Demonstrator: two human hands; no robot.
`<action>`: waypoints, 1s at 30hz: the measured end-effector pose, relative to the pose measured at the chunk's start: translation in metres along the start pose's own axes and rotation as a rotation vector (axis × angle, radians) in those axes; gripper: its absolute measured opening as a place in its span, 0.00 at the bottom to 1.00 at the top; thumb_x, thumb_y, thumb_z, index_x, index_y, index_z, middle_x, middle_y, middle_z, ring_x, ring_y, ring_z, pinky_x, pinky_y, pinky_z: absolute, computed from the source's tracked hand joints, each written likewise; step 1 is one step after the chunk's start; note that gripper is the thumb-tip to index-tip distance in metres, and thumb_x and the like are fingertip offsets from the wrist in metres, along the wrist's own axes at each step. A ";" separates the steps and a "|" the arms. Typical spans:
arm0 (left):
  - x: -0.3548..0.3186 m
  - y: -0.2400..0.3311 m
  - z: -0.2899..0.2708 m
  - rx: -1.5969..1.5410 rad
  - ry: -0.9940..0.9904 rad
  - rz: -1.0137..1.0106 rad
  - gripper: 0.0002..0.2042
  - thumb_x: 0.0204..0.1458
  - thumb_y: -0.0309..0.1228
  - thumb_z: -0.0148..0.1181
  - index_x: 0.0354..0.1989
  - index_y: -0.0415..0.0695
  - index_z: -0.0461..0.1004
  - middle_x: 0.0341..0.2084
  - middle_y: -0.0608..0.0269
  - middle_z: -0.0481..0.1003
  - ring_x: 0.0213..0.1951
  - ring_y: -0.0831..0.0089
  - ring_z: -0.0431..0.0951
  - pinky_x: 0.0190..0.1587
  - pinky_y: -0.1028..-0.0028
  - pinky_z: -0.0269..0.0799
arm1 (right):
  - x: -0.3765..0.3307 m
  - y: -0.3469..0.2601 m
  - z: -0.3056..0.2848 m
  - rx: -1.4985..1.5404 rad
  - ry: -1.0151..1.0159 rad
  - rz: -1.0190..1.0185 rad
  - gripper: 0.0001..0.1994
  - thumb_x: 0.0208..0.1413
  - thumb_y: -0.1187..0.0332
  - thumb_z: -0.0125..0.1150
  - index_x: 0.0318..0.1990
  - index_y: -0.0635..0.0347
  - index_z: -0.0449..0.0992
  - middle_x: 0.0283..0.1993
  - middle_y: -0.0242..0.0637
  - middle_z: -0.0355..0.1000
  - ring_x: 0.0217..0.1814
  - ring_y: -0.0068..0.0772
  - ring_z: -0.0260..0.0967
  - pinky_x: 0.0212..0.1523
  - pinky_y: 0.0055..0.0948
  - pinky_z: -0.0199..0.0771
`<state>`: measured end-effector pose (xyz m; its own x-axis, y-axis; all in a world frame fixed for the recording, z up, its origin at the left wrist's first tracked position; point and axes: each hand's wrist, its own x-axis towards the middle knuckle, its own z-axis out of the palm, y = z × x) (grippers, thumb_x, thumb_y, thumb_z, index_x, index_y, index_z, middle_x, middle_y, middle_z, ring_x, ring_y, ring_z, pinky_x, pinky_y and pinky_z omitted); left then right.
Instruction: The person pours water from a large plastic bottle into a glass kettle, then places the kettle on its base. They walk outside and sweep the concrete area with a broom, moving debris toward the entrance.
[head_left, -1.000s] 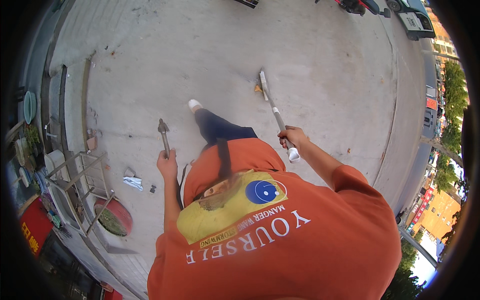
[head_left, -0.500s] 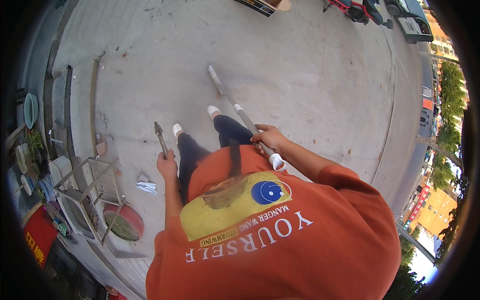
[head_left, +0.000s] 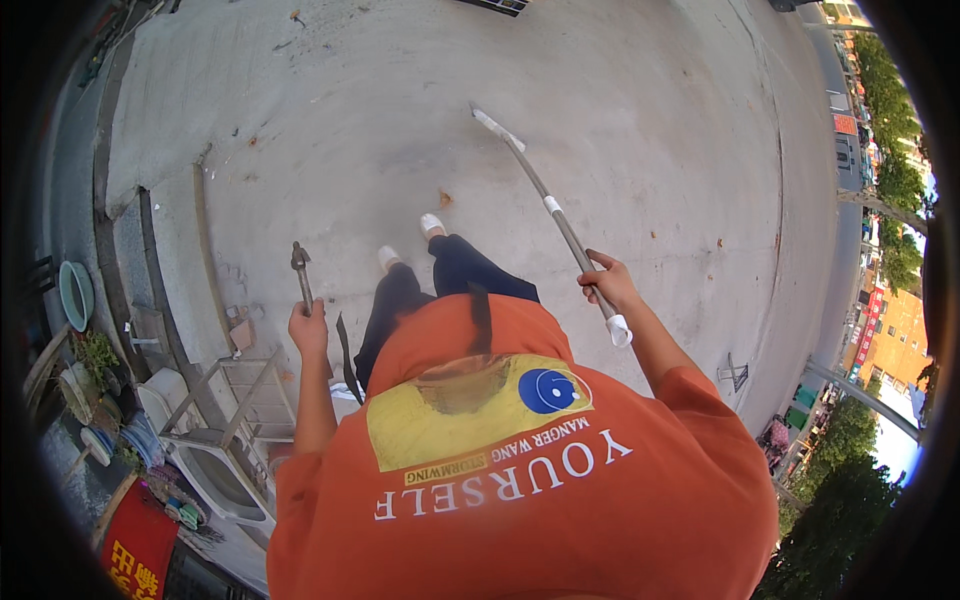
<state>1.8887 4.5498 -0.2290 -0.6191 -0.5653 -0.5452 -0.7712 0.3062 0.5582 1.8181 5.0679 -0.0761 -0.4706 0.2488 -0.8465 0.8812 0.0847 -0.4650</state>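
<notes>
My left hand is closed round the handle of a small hammer, its metal head pointing away from me. My right hand grips a long grey pole near its close end. White collars and a white cup-like end fitting sit on the pole, and a white section covers its far end. The pole slants forward and left over the concrete, apart from the hammer. Whether its tip touches the ground I cannot tell.
Concrete ground spreads ahead. To the left are a concrete step, a metal frame, a green basin, potted plants and a red banner. A box shows at the top edge; trees line the right.
My right hand has moved right, carrying the pole outward. The left hand with the hammer has shifted slightly left. My view has turned, so the box and red vehicle have slid toward or past the top edge.
</notes>
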 end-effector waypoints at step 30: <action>-0.002 0.035 -0.012 0.020 -0.064 0.035 0.15 0.49 0.37 0.61 0.19 0.38 0.69 0.14 0.65 0.69 0.19 0.78 0.65 0.24 0.73 0.62 | 0.086 0.019 -0.041 0.178 0.239 0.000 0.26 0.46 0.77 0.55 0.57 0.71 0.63 0.20 0.41 0.65 0.15 0.30 0.65 0.12 0.29 0.64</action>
<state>1.8653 4.5524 -0.2007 -0.6535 -0.5041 -0.5646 -0.7512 0.3406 0.5654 1.7959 5.1302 -0.1472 -0.4280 0.4708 -0.7715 0.8498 -0.0809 -0.5209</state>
